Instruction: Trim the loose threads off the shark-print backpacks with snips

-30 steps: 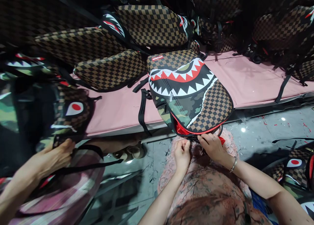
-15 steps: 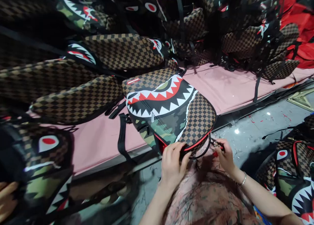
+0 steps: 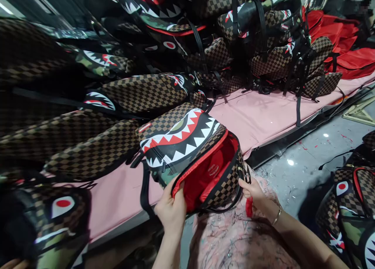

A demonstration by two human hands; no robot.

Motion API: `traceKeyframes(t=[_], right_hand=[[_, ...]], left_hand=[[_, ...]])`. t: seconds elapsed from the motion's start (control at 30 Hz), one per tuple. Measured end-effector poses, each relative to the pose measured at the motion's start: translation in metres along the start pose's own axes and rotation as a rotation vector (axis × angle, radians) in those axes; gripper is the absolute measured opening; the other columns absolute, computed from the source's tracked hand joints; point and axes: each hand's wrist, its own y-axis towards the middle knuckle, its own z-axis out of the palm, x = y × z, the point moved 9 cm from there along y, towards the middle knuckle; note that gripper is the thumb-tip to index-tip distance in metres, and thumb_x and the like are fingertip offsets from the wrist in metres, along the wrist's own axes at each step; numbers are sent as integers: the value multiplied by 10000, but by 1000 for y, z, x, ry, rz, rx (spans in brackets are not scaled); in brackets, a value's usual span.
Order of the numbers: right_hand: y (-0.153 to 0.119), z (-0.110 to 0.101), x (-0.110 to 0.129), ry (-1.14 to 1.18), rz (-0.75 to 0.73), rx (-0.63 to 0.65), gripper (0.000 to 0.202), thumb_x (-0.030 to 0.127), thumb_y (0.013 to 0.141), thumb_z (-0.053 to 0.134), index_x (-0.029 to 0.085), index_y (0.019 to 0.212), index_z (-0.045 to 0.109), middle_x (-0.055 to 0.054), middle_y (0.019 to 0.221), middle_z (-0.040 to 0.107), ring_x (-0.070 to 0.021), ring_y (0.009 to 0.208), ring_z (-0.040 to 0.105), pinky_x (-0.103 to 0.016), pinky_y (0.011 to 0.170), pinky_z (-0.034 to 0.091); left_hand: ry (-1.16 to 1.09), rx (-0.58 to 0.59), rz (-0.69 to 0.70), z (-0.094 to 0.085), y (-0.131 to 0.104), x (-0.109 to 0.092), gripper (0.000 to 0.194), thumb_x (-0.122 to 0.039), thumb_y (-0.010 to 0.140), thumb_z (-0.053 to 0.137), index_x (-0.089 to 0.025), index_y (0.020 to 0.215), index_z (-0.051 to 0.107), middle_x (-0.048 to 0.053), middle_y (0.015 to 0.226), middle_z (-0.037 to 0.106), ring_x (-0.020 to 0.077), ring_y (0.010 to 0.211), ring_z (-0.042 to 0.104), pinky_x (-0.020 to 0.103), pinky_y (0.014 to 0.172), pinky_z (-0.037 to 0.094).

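A backpack [image 3: 181,144] with brown checks, camouflage and a white-toothed shark mouth lies at the edge of the pink-covered table. Its top opening gapes toward me, and the red lining shows inside. My left hand [image 3: 172,206] pinches the left side of the opening's rim, thumb over the red lining. At the right side of the opening, my right hand [image 3: 252,190] is closed near the zipper end and black cord. A small red piece hangs just below those fingers.
Checked and shark-print bags are piled behind on the pink table [image 3: 243,120]. Red bags [image 3: 351,63] lie at the back right. More backpacks [image 3: 348,206] stand at the lower right by the grey floor [image 3: 293,179]. Another person's hand [image 3: 19,264] shows at the bottom left.
The backpack's opening has spread wide, revealing the red lining. My left hand has moved left with the rim. My right hand has shifted slightly left, and the view has tilted upward.
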Motion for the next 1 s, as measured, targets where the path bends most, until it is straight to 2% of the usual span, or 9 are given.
traceKeyframes(t=[0.13,0.3,0.37,0.4,0.5,0.57,0.73,0.9,1.0], right_hand=[[-15,43,28,75,-73,87,401,436,609,697,203,624,372,104,508,269,-34,410,196,-171,378,194],[-35,95,89,55,-246,164,356,382,630,682,195,602,380,81,538,284,-57,483,252,-180,439,283],[-45,117,112,38,-293,215,311,365,630,677,190,613,420,76,541,298,-61,494,265,-179,451,301],[-52,129,121,17,-310,259,279,355,646,663,188,621,441,74,540,307,-61,493,270,-175,446,300],[-76,164,146,-169,-409,432,174,307,712,616,177,654,516,55,553,395,-66,504,334,-168,449,307],[-93,182,157,-320,-513,520,116,265,744,591,177,681,548,41,581,470,-71,524,398,-168,471,326],[-116,211,163,-516,-649,639,64,152,752,537,197,707,538,33,629,540,-89,547,477,-183,499,347],[-130,222,164,-676,-687,736,80,188,781,540,232,848,535,28,711,614,-124,606,564,-200,538,405],[-129,203,188,-739,-868,565,154,267,790,569,242,938,532,8,773,632,-153,662,588,-231,587,436]], left_hand=[[-36,49,-10,-11,6,12,316,-349,759,504,-186,975,667,55,945,687,228,928,621,349,897,455],[-34,428,49,-10,9,4,341,-335,649,600,-213,960,670,54,884,689,245,909,620,371,869,472],[-38,468,34,-19,7,0,343,-324,578,658,-199,896,685,50,807,692,244,799,633,357,770,517],[-38,428,5,-26,7,1,320,-327,558,676,-191,847,691,44,756,689,239,734,632,346,706,532],[-99,162,-130,-57,5,14,226,-370,557,689,-172,665,679,19,593,646,205,560,592,305,535,516],[-206,24,-224,-69,-1,25,224,-383,554,694,-164,566,647,6,518,604,175,478,545,280,468,484],[-338,-163,-315,-89,-11,33,213,-338,511,720,-157,489,610,-22,444,539,131,407,476,254,427,444],[-376,-323,-309,-110,-10,28,204,-316,487,727,-151,481,608,-22,437,545,135,416,486,244,417,422],[-357,-350,-337,-116,-8,32,216,-320,476,733,-139,474,615,-13,434,553,135,429,497,237,434,423]])
